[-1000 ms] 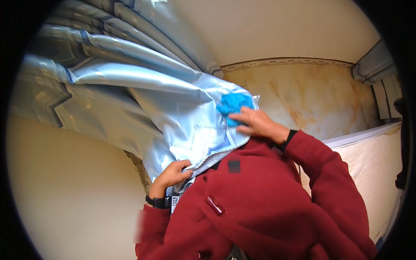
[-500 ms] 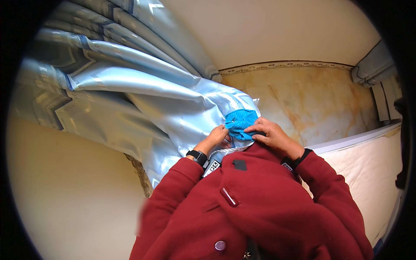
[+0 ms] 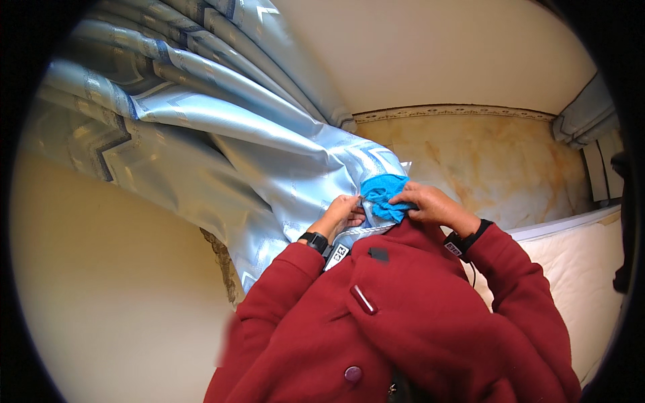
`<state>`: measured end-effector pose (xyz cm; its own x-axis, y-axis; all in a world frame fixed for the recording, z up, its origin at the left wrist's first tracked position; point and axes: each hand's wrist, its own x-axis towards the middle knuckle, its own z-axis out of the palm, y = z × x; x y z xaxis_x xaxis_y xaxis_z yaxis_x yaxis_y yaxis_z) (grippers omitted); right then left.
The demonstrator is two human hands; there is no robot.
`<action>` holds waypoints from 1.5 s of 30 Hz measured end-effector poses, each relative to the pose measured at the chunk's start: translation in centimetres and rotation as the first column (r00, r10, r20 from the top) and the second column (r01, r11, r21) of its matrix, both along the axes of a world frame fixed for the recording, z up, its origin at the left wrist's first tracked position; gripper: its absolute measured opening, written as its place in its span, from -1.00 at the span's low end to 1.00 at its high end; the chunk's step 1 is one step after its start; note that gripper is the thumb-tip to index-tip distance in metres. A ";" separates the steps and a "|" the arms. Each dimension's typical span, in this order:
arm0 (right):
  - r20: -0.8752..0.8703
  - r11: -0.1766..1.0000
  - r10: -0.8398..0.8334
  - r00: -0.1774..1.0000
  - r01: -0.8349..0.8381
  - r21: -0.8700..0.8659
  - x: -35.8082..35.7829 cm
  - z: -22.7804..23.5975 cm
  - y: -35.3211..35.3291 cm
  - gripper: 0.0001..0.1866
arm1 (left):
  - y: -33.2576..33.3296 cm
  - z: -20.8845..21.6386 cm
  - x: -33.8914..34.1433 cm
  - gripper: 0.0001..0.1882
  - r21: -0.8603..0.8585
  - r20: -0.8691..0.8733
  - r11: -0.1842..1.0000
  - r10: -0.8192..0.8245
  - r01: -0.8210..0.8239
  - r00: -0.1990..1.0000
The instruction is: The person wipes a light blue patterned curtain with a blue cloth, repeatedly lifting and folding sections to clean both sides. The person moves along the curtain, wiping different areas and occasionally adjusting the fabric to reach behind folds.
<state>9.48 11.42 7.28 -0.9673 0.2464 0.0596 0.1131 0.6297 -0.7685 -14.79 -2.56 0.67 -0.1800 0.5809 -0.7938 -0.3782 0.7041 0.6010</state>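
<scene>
A light blue satin curtain (image 3: 269, 141) with dark zigzag bands is drawn toward me, its lower end gathered in front of my coat. My left hand (image 3: 345, 213) is closed, pinching the curtain near its corded edge. A bright blue cloth (image 3: 383, 191) lies crumpled on the curtain's end. My right hand (image 3: 433, 203) grips the cloth's right side between thumb and fingers. The fingertips of both hands are partly hidden by folds.
Beyond the curtain runs a cream wall with a patterned border strip (image 3: 463, 109) above marbled tiles (image 3: 463, 161). A cream quilted pad (image 3: 571, 262) lies at the right, beside a white ledge (image 3: 564, 221). Another curtain (image 3: 584, 111) hangs at the far right.
The whole view has shifted slightly, so everything sits a little further right. Under my right hand the cloth has become more bunched, its lower part drawn downward.
</scene>
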 end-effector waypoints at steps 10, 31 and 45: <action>0.091 0.965 0.017 0.996 0.008 -0.262 1.7 -0.2 0.3 -0.51 | -0.4 0.1 0.1 -0.44 0.052 0.006 0.983 0.178 -0.178 0.984; 0.242 0.813 -0.543 0.804 0.431 0.391 -5.6 -1.4 10.4 -0.71 | -5.2 15.8 3.5 -0.83 0.424 -0.122 0.794 -0.426 0.435 0.896; 0.014 0.795 -0.572 0.820 0.550 0.254 -6.1 -0.1 10.5 -0.61 | -9.1 20.3 1.3 -0.61 0.524 -0.366 0.764 -0.197 0.376 0.910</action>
<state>3.34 21.94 7.20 -0.6672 0.7372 0.1070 0.5593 0.5906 -0.5817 -13.49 -11.62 21.00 -0.0851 0.9669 -0.2405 0.0268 0.2435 0.9695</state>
